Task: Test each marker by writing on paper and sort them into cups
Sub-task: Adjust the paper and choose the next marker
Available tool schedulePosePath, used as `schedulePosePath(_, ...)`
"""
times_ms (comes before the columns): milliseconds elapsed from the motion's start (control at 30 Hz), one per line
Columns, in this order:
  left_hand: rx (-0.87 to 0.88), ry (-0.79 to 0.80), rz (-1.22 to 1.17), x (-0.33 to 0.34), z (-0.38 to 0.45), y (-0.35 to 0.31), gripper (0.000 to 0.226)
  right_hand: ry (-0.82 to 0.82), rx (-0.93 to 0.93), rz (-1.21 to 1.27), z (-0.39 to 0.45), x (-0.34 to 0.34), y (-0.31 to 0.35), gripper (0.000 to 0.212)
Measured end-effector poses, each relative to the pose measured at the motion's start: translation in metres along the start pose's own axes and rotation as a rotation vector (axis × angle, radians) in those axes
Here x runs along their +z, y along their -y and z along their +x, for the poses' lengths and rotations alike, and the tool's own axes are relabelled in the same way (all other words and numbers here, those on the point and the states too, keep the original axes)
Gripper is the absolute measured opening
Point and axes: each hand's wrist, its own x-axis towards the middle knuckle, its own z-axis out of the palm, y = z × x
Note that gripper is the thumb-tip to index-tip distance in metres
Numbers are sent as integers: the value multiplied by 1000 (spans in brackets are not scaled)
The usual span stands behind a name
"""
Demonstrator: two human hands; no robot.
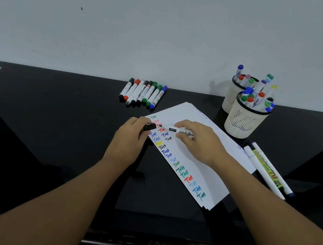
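Observation:
My right hand (199, 143) grips a white whiteboard marker (177, 130), uncapped, its black tip pointing left over the paper (195, 168). My left hand (130, 138) pinches the marker's black cap (149, 127), a short gap from the tip. The white sheets lie slanted on the black table and carry a column of "Test" words in many colours. Two cream mesh cups stand at the back right, the nearer cup (243, 122) and the farther cup (231, 99), both holding several capped markers.
A row of several capped markers (142, 95) lies at the back middle of the black glass table (52, 127). Three markers (267, 170) lie right of the paper. A pale wall rises behind the table.

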Motion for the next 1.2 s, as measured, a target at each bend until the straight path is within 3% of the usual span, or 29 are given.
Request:
schedulePosePath(333,78,32,12,0,-3,-1,25,57,-111,-102,6,4,10,31)
schedulePosePath(567,-12,91,-98,-6,-7,-10,55,127,-251,-335,8,-2,28,38)
schedulePosePath(800,0,55,-156,-6,-11,-11,68,272,-268,-156,3,-3,40,39)
schedulePosePath(1067,-24,80,-212,-6,-10,-9,82,153,-245,-110,2,6,40,29)
schedulePosePath(1200,-18,75,-26,0,-4,-2,61,73,-149,39,3,6,35,36)
